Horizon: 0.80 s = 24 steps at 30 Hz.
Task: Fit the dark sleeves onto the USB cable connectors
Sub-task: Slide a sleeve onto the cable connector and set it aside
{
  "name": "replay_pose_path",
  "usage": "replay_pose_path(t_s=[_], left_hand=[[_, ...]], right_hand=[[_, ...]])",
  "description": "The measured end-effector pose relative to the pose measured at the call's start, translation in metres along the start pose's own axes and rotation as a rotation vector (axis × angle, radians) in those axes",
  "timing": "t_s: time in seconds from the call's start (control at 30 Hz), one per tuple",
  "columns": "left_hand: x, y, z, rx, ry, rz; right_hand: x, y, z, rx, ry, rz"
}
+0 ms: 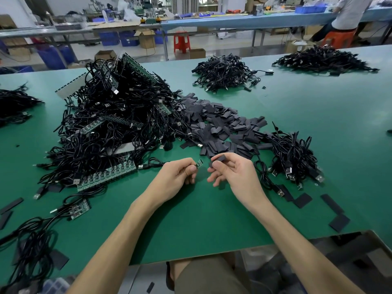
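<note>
My left hand (180, 176) pinches the small green circuit-board end (199, 163) of a black USB cable (154, 162), which trails left across the green table (191, 225). My right hand (230, 172) pinches a flat dark sleeve (219, 159) between thumb and forefinger. The sleeve is a short gap to the right of the board end and does not touch it. A heap of loose dark sleeves (220, 124) lies just beyond my hands.
A large tangle of black cables with green boards (112, 124) fills the left. A smaller cable bundle (294, 158) lies to the right. Two more cable piles (224, 72) (324, 58) sit farther back. Stray sleeves (302, 200) lie near the right edge. A person (350, 13) sits at a far bench.
</note>
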<state>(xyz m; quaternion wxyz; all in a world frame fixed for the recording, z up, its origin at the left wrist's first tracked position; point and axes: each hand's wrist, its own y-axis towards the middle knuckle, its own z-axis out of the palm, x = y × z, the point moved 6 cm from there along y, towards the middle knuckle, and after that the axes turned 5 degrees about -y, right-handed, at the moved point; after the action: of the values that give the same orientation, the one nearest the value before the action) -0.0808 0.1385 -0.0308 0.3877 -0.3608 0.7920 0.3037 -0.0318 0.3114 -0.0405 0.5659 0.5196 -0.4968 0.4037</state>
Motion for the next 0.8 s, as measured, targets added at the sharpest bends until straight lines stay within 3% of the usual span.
replay_pose_path(t_s=[0.4, 0.8], left_hand=[[-0.007, 0.000, 0.005, -0.014, 0.243, 0.099], [-0.002, -0.001, 0.003, 0.014, 0.195, 0.079]], right_hand=[[0.008, -0.004, 0.004, 0.032, 0.074, -0.035], [0.013, -0.009, 0.009, 0.013, -0.195, -0.142]])
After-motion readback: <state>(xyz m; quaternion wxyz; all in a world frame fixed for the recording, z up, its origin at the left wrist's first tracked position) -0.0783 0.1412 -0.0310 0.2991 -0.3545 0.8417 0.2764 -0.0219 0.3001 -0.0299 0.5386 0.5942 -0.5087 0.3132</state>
